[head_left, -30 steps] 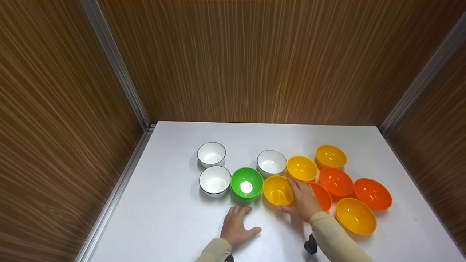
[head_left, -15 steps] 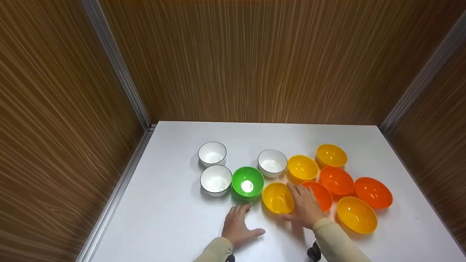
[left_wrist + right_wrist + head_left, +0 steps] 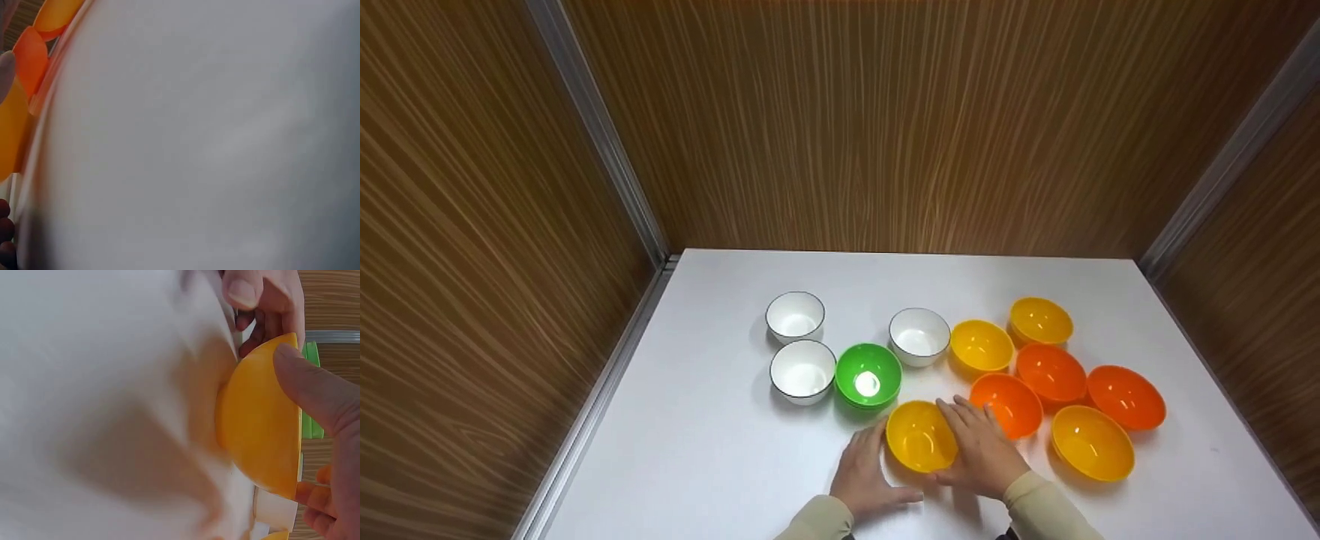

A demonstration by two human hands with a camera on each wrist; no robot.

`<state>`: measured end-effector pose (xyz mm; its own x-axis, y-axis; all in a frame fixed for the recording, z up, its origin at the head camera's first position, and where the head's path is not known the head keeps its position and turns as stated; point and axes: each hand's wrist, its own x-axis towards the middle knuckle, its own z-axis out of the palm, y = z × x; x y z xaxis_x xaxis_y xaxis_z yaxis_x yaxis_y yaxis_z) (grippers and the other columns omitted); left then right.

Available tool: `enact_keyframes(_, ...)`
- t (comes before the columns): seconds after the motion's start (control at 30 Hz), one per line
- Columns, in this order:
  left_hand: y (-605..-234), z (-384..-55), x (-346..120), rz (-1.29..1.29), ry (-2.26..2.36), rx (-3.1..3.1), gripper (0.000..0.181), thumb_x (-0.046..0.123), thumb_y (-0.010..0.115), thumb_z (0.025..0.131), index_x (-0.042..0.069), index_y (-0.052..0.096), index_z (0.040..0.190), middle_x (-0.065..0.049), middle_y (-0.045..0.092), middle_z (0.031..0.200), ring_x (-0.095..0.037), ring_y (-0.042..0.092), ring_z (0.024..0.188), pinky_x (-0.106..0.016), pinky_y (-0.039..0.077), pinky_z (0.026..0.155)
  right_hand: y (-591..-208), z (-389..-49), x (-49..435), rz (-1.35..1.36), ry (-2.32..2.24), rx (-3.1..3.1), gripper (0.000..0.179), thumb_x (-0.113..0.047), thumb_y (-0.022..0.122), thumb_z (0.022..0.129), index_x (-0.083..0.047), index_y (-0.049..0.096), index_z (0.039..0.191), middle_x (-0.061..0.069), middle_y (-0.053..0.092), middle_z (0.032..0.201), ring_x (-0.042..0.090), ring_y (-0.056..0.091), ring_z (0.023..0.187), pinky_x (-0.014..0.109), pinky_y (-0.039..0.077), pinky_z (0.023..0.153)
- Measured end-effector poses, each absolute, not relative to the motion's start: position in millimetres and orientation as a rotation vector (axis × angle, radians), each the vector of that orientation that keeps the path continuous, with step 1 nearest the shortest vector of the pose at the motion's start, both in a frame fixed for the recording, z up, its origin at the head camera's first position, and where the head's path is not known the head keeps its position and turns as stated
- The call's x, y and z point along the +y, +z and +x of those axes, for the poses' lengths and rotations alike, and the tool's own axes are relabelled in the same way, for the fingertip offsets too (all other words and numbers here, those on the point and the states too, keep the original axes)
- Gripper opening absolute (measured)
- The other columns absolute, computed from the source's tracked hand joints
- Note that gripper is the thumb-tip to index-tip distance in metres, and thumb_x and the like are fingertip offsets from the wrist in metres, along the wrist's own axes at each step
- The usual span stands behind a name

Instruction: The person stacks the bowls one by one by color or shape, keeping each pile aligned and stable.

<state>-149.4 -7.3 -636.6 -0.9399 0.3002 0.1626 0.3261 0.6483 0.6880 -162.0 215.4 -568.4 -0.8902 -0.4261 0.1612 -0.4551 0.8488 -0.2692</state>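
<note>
My right hand grips the right rim of a yellow bowl, fingers at the far side and thumb at the near side. The right wrist view shows the thumb pressed along the bowl's wall and the bowl upright over the white surface. At the bowl's left side is my left hand, thumb spread from loosely bent fingers; its fingertips reach the rim, though I cannot tell whether they touch. A stack of green bowls sits just beyond the yellow bowl. Beside my right fingers lies an orange bowl.
Two white bowls stand left of the green stack, and another white bowl stands behind it. Rightward are more yellow bowls and orange bowls. Wood-grain panels enclose the white table.
My right hand has drawn the yellow bowl toward me and slightly left, away from the green stack and white bowl. My left hand has shifted slightly right and nearer, alongside the bowl.
</note>
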Motion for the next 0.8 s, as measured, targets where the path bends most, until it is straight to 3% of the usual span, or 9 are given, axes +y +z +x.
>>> enact_keyframes(0.33, -634.6, -147.9, -10.0, -0.400, -1.254, -2.870, 0.134, 0.082, 0.071, 0.047, 0.014, 0.024, 0.152, -0.003, 0.041, 0.147, -0.020, 0.043, 0.130, -0.045, 0.035, 0.109, -574.7, -155.9, 206.0, 0.844, 0.483, -2.792, 0.113, -0.064, 0.082, 0.054, -0.002, 0.045, 0.141, 0.017, 0.052, 0.137, 0.034, 0.043, 0.131, 0.059, 0.032, 0.107)
enact_keyframes(0.8, -639.9, -148.8, -9.8, -0.446, -1.203, -2.803, 0.129, 0.084, 0.067, 0.049, 0.014, 0.029, 0.150, -0.001, 0.048, 0.138, -0.017, 0.048, 0.123, -0.044, 0.040, 0.105, -574.6, -147.3, 209.4, 0.881, 0.577, -2.749, 0.110, -0.065, 0.079, 0.060, -0.003, 0.043, 0.143, 0.017, 0.048, 0.140, 0.037, 0.042, 0.131, 0.058, 0.034, 0.106)
